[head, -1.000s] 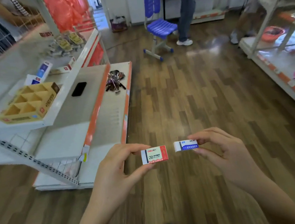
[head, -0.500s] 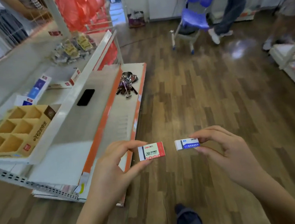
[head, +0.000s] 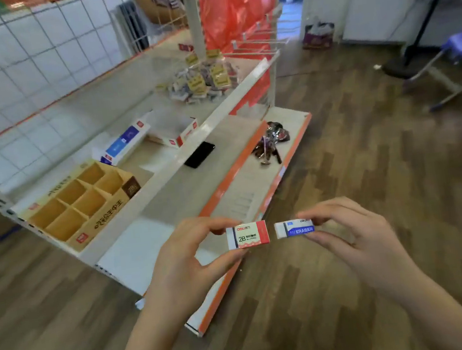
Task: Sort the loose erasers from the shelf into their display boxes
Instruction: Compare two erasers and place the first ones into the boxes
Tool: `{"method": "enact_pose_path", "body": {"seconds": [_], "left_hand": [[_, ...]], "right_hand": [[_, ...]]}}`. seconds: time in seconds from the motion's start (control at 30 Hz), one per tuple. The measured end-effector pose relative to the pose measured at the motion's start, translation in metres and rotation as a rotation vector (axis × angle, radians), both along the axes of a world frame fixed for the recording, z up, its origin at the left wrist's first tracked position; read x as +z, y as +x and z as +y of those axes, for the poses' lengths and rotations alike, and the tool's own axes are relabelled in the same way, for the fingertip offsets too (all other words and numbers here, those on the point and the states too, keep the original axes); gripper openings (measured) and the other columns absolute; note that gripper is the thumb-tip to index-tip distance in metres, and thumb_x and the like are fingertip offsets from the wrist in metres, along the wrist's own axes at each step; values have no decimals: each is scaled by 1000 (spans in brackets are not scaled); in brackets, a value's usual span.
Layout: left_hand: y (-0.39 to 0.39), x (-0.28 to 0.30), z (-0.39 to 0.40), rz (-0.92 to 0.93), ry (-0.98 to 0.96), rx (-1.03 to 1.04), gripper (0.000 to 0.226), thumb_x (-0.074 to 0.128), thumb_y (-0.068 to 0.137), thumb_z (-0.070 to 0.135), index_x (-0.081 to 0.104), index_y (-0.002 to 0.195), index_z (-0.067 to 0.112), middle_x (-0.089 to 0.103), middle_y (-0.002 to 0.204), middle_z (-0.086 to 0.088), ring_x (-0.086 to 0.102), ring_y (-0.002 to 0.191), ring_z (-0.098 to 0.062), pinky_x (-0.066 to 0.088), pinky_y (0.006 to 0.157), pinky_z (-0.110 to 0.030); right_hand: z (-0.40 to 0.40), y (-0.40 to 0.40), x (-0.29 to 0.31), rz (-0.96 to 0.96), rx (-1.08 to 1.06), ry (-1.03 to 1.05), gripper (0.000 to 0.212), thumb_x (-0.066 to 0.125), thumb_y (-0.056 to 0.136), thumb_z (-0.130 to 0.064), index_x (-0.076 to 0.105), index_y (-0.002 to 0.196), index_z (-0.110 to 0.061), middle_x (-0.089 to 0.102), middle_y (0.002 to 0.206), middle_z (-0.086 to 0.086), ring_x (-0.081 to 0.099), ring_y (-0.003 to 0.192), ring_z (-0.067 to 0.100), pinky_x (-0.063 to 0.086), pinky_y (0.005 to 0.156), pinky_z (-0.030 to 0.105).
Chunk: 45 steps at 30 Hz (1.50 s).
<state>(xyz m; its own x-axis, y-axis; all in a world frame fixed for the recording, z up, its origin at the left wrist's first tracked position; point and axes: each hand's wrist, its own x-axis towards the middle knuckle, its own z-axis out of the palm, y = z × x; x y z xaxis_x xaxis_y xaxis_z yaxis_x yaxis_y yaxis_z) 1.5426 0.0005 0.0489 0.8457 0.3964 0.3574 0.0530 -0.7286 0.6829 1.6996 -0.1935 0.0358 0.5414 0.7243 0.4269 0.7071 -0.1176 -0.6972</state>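
Observation:
My left hand (head: 188, 264) pinches a red-and-white 2B eraser (head: 248, 235) by its left end. My right hand (head: 356, 235) pinches a white eraser with a blue sleeve (head: 294, 228) by its right end. Both erasers are held side by side above the floor, just off the shelf's front corner. On the upper shelf stand a yellow divided display box (head: 79, 202), a white-and-blue box (head: 124, 143) and a white-and-red box (head: 173, 129). A heap of loose erasers (head: 201, 82) lies further back on that shelf.
A black phone (head: 199, 154) lies on the middle shelf board and a bunch of keys (head: 271, 143) on the lowest board (head: 244, 199). A blue chair (head: 454, 60) and a black stand base (head: 400, 67) are at the right on the wooden floor.
The view has swung left and closer to the shelf, so the boxes and eraser heap now sit nearer the centre. Both hands keep the same hold on their erasers.

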Motion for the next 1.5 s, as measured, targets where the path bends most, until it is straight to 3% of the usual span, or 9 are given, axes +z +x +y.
{"method": "enact_pose_path", "body": {"seconds": [0.3,0.57,0.77,0.83,0.93,1.17,1.37,1.43,1.5], "left_hand": [[9,-1,69,60,10,195,38,63,68,63,49,104,66,56,108,32,52,99,7,37,79,-4],[13,11,130,99,50,292,44,57,62,71,37,102,78,44,105,53,45,104,15,39,69,-8],[11,8,158,93,21,373,43,59,59,69,43,98,75,45,105,52,44,109,15,40,71,-5],[11,4,165,85,6,404,27,55,62,69,55,88,64,56,96,42,46,109,10,40,76,-1],[11,0,173,78,21,442,31,53,64,73,54,90,58,60,96,34,49,107,9,39,79,0],[22,-1,185,87,-22,583,28,59,65,57,55,92,50,52,109,41,51,99,12,39,81,-1],[41,-1,195,102,-52,748,27,58,62,54,52,88,51,59,85,36,49,100,17,37,80,1],[47,-2,199,94,-62,799,28,59,62,54,52,89,51,54,100,43,49,100,16,37,81,0],[52,-5,202,79,-84,867,28,62,62,50,53,89,50,55,104,36,49,99,12,37,79,-2]], "right_hand": [[99,42,-5,55,166,11,23,54,82,-41,63,102,-39,60,104,-23,59,93,2,41,83,9],[185,64,0,70,257,10,22,55,81,-45,60,101,-52,62,103,-23,59,94,2,42,80,9],[230,70,-5,57,319,-23,13,64,85,-40,60,93,-49,59,109,-25,56,97,-5,41,81,4],[241,73,-6,64,327,-41,21,61,82,-37,56,96,-51,56,111,-28,55,99,-7,40,82,3],[256,80,-7,78,366,-53,20,61,81,-40,56,98,-50,57,111,-25,56,97,-5,41,82,5],[296,111,-6,78,485,-86,16,56,82,-52,55,98,-51,63,101,-21,57,97,-2,42,87,9],[351,140,2,50,661,-84,13,61,82,-41,60,92,-50,58,106,-23,59,90,0,46,77,12],[371,146,5,49,727,-61,21,63,80,-35,59,97,-47,62,98,-20,60,88,0,47,74,10],[391,150,7,26,791,-35,20,64,81,-30,62,100,-37,61,95,-20,59,87,-1,44,74,6]]}}
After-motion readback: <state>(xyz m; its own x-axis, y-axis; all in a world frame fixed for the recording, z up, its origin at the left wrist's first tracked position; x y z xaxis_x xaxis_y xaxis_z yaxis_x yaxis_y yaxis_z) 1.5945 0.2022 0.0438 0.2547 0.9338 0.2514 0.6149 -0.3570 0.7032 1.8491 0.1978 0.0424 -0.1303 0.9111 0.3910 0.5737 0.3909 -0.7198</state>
